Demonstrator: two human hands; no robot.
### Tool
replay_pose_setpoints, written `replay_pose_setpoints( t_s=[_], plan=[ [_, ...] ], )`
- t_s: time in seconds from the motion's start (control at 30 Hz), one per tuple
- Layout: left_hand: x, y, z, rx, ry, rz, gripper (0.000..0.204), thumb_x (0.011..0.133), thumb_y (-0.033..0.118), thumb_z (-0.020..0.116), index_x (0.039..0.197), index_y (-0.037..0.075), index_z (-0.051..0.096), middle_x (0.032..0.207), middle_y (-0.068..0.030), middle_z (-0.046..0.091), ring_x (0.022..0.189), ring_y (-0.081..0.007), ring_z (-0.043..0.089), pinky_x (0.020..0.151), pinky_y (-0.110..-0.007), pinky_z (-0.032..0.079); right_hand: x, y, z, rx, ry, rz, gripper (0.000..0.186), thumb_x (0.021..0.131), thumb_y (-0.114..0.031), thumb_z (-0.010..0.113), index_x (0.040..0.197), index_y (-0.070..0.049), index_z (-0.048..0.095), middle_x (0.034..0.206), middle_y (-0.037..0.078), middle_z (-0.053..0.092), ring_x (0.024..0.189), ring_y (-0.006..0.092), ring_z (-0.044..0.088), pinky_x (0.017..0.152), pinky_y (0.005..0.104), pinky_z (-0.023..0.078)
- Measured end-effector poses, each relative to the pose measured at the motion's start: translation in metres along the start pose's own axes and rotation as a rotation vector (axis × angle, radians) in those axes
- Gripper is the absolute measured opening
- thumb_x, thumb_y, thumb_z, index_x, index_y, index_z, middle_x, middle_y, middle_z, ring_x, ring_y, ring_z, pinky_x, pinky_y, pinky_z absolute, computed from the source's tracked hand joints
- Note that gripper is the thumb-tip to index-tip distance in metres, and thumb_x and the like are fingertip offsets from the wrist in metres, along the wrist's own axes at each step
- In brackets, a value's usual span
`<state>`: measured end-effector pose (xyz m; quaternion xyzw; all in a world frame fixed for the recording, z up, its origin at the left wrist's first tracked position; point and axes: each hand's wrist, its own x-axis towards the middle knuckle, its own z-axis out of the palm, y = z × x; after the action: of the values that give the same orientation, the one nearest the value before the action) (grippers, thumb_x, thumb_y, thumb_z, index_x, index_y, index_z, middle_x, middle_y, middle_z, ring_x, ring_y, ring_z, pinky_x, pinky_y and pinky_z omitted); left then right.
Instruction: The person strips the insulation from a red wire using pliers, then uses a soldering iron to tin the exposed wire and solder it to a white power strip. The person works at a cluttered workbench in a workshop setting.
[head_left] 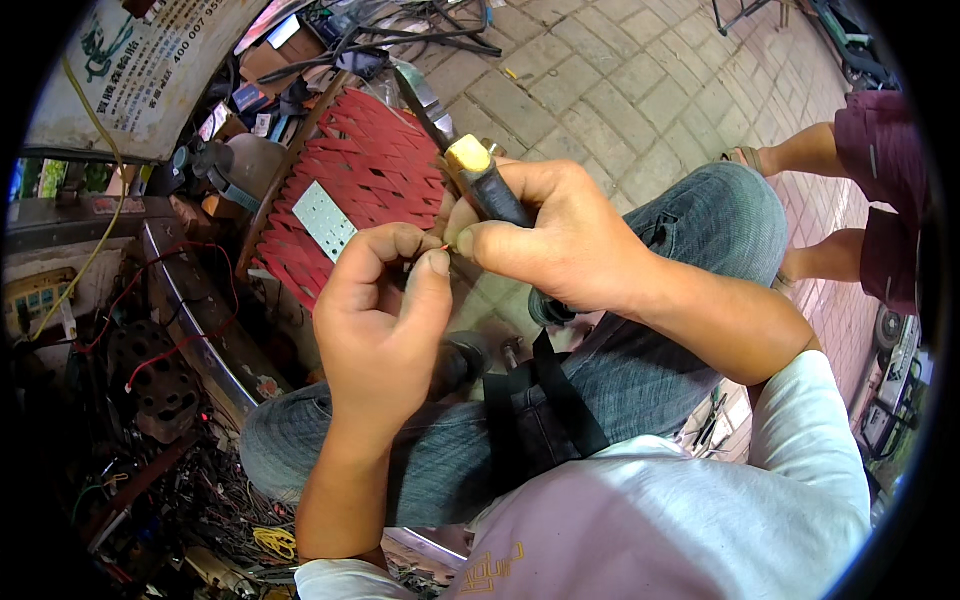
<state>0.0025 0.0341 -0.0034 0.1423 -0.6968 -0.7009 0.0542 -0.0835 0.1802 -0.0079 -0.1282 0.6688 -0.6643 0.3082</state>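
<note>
My left hand (378, 300) pinches a tiny reddish wire end (447, 247) between thumb and forefinger. Against it, the thumb of my right hand (560, 235) meets the left fingertips. The right fingers are also wrapped around a hand tool with a black and yellow handle (468, 156). Its dark metal end points up and away from me; its exact kind is unclear, perhaps a knife. Beyond my left hand, a pale perforated board (324, 220) lies on a red woven-strap seat (370, 150).
On the left stand a dented metal panel (110, 90), a grey rounded device (245, 165) and a loose red wire (160, 255). Tangled cables (230, 520) heap at lower left. Another person's legs (830, 200) are at the right, on brick paving (590, 90). My knees flank a black strap (545, 400).
</note>
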Motion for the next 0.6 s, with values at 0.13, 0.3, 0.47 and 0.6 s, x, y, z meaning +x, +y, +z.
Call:
replay_pose_setpoints(
  t_s=[0.13,0.3,0.47,0.6],
  plan=[
    [0.004,0.006,-0.009,-0.211,-0.028,-0.186,0.012,0.086,0.006,0.062,0.095,-0.003,0.059,0.078,-0.0018,0.058,0.07,-0.007,0.053,0.063,-0.021,0.043,0.0,0.005,-0.004,-0.269,0.078,-0.451,0.016,0.07,-0.004,0.067,0.084,0.003,0.064,0.091,0.01,0.057,0.083,0.0164,0.056,0.07,0.0283,0.045],
    [0.008,0.011,-0.009,-0.366,-0.047,-0.28,0.016,0.087,0.012,0.062,0.089,-0.003,0.058,0.069,-0.0045,0.056,0.058,-0.0101,0.051,0.054,-0.023,0.041,0.005,0.003,-0.003,-0.428,0.073,-0.849,0.025,0.066,0.002,0.072,0.09,0.003,0.064,0.103,0.016,0.054,0.09,0.0235,0.057,0.076,0.0317,0.046],
    [0.008,0.026,0.012,-0.346,-0.009,-0.255,0.007,0.088,0.006,0.054,0.088,-0.001,0.056,0.069,-0.0041,0.056,0.055,-0.0111,0.05,0.049,-0.025,0.04,0.001,-0.007,-0.021,-0.541,0.069,-0.952,0.027,0.065,-0.005,0.074,0.088,-0.002,0.062,0.106,0.019,0.052,0.095,0.0338,0.055,0.08,0.0396,0.047],
    [0.007,0.008,-0.016,-0.393,-0.147,-0.267,0.027,0.086,0.026,0.064,0.097,0.003,0.056,0.077,-0.0024,0.058,0.063,-0.0109,0.054,0.05,-0.026,0.042,0.012,0.008,0.005,-0.479,0.002,-0.921,0.039,0.068,-0.007,0.068,0.104,0.0,0.055,0.11,0.021,0.049,0.101,0.0397,0.05,0.087,0.0441,0.043]
  ],
)
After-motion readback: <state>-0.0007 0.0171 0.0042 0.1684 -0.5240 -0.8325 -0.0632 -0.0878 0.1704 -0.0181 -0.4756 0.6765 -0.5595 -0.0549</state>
